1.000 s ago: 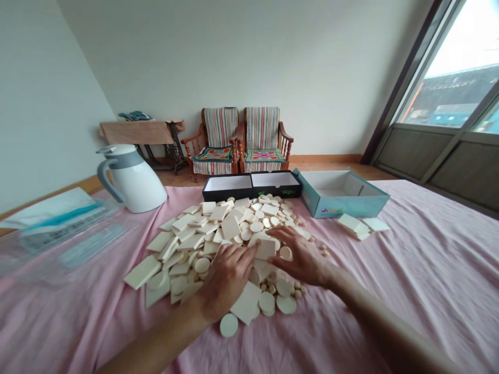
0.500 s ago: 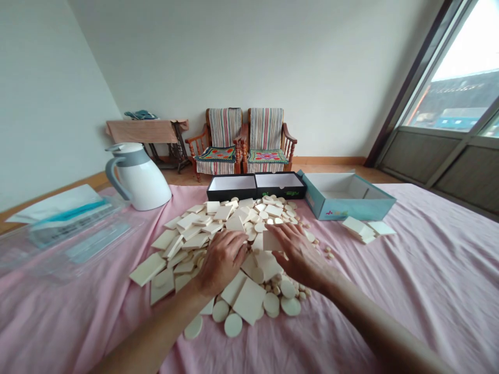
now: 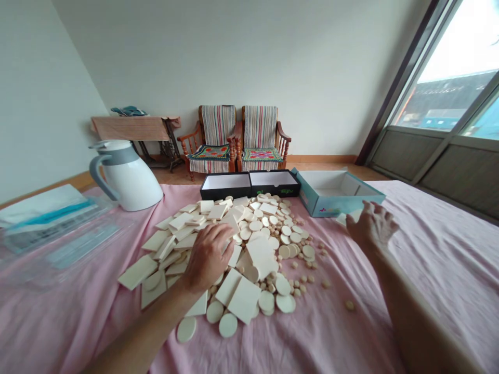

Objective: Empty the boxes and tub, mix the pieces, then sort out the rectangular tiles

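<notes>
A pile of pale wooden pieces covers the middle of the pink cloth: square tiles (image 3: 244,299), round discs (image 3: 228,324) and small wooden beads (image 3: 303,289). On the pile's left side rests my left hand (image 3: 209,253), palm down, its fingers loosely extended over the tiles. What lies beneath its palm is hidden. My right hand (image 3: 372,224) is off to the right, fingers spread, above the small group of tiles (image 3: 342,218) by the light blue box (image 3: 343,204). It mostly covers that group, and I see nothing gripped in it.
Two black trays with white insides (image 3: 228,193) stand behind the pile, beside the blue box. A white and grey jug (image 3: 134,182) and clear plastic packaging (image 3: 83,244) sit at the left. Two wooden armchairs (image 3: 218,130) and a covered side table (image 3: 132,130) are beyond.
My right hand has moved from the pile to the right, over the tiles beside the blue box. Beads at the right are more scattered. My left hand stays on the pile.
</notes>
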{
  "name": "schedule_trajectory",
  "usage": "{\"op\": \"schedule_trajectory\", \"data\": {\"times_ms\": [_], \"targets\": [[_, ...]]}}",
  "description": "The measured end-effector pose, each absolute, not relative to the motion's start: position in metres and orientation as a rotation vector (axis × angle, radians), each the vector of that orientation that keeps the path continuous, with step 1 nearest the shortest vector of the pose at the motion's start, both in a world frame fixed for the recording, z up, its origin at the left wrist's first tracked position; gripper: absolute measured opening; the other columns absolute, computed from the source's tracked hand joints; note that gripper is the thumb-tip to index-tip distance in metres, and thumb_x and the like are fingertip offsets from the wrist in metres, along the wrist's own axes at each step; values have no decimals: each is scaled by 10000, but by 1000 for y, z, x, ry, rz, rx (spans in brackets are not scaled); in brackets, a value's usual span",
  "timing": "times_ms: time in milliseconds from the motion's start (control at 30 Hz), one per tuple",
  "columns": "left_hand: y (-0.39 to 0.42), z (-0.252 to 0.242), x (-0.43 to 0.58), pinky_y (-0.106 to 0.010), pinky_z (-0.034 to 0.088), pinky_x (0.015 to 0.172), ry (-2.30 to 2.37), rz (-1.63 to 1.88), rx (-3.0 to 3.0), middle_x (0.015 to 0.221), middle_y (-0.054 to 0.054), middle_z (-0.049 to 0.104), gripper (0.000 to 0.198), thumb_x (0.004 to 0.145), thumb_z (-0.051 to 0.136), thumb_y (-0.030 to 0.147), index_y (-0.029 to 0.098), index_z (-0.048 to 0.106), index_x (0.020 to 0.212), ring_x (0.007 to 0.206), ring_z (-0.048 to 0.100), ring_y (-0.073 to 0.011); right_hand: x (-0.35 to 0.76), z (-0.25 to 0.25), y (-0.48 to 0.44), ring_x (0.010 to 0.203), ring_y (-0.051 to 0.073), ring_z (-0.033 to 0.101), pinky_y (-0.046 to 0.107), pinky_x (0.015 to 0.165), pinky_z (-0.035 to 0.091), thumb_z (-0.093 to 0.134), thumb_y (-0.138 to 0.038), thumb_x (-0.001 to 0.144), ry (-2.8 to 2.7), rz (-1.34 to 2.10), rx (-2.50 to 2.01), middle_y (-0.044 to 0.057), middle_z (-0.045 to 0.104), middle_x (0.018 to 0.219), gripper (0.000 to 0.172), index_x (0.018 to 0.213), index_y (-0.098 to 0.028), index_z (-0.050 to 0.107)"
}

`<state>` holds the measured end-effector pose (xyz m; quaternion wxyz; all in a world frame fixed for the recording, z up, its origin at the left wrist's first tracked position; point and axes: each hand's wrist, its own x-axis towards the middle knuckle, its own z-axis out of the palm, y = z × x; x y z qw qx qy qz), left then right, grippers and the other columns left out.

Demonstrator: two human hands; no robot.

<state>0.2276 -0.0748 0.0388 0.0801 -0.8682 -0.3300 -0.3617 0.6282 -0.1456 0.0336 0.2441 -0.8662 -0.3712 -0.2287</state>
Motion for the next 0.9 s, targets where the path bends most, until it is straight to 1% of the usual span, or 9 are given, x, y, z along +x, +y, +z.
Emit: {"op": "schedule_trajectory", "data": {"times_ms": [67, 200, 300, 433, 600, 700, 767, 833, 900], "targets": [[-72, 39, 226, -444, 455, 946, -1045, -1039, -2570, 1128, -97, 662, 260, 865, 592, 231, 170, 620, 1116, 1076, 575, -261, 624, 31, -143, 1136, 379, 476, 513, 866, 373, 514, -391, 817, -1061, -641, -2268, 201, 523, 1310, 521, 1268, -132, 536], [-69, 38, 225, -459, 456, 907, -1120, -945, -2511, 1157, -119, 660, 336, 835, 643, 303, 166, 617, 1141, 1078, 581, -295, 598, 25, -132, 1036, 301, 543, 440, 868, 375, 464, -344, 851, -1342, -524, -2117, 132, 630, 1150, 338, 1096, -175, 625], [-68, 36, 228, -459, 446, 893, -1164, -893, -2484, 1206, -128, 647, 377, 831, 647, 328, 163, 608, 1168, 1096, 579, -308, 577, 22, -127, 992, 274, 578, 401, 850, 388, 453, -319, 865, -1531, -431, -2040, 115, 656, 1090, 290, 1048, -179, 631], [-65, 35, 236, -473, 437, 901, -1236, -860, -2489, 1266, -136, 618, 440, 836, 635, 317, 150, 564, 1237, 1106, 587, -311, 555, 20, -127, 975, 263, 603, 396, 839, 397, 432, -289, 893, -1676, -358, -1946, 101, 672, 1058, 254, 1021, -186, 625], [-62, 32, 241, -437, 470, 896, -1154, -919, -2523, 1211, -132, 647, 321, 862, 585, 233, 152, 597, 1173, 1069, 613, -278, 528, 19, -129, 991, 256, 609, 388, 829, 427, 450, -242, 892, -1781, -286, -1768, 93, 676, 1063, 202, 1001, -202, 616], [-66, 32, 240, -410, 488, 893, -1033, -929, -2527, 1144, -110, 676, 267, 900, 536, 184, 159, 600, 1158, 1022, 627, -245, 511, 22, -134, 990, 256, 605, 403, 850, 462, 464, -206, 887, -1840, -231, -1615, 98, 666, 1050, 200, 1024, -203, 609], [-71, 34, 240, -392, 500, 876, -944, -951, -2526, 1086, -94, 693, 248, 928, 499, 167, 161, 596, 1156, 976, 636, -222, 499, 26, -139, 1001, 251, 603, 413, 863, 484, 469, -198, 895, -1867, -169, -1527, 96, 655, 1070, 223, 1076, -211, 598], [-77, 36, 241, -380, 510, 858, -848, -988, -2531, 1041, -87, 700, 237, 944, 484, 167, 158, 592, 1155, 943, 641, -211, 488, 30, -144, 1046, 250, 595, 418, 878, 501, 494, -216, 899, -1904, -94, -1454, 94, 635, 1136, 282, 1171, -230, 568], [-83, 38, 243, -364, 516, 852, -730, -1018, -2564, 1021, -87, 701, 228, 949, 482, 158, 150, 588, 1151, 934, 643, -202, 477, 33, -148, 1113, 253, 570, 425, 908, 504, 528, -241, 895, -1960, -28, -1374, 100, 600, 1222, 382, 1276, -240, 513]]}}
